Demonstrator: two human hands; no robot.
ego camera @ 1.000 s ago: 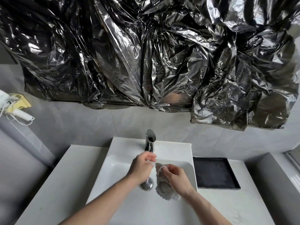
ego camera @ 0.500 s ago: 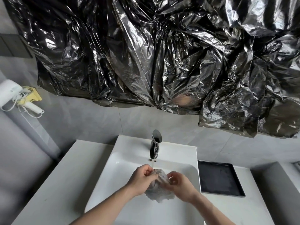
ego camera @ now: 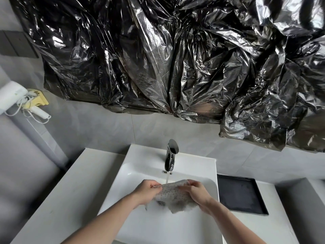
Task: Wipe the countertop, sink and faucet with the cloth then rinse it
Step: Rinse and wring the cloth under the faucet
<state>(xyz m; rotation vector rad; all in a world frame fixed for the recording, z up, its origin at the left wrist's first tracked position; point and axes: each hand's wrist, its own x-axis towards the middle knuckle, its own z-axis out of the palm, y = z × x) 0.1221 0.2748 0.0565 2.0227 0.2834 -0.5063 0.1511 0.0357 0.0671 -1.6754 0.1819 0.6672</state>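
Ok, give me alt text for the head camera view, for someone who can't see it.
Two hands, left hand and right hand, grip a grey cloth stretched under water running from a chrome faucet into a white sink. A black tray sits on the countertop; crumpled black plastic covers the wall above.

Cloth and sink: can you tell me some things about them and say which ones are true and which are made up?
1. Water runs from the faucet onto the cloth. True.
2. Only one hand holds the cloth. False: the left hand and the right hand both grip it, one at each side.
3. The cloth is held over the sink. True.
4. The black tray lies left of the sink. False: it lies to the right, on the countertop.
5. The cloth is plain red. False: it is grey with small dark dots.
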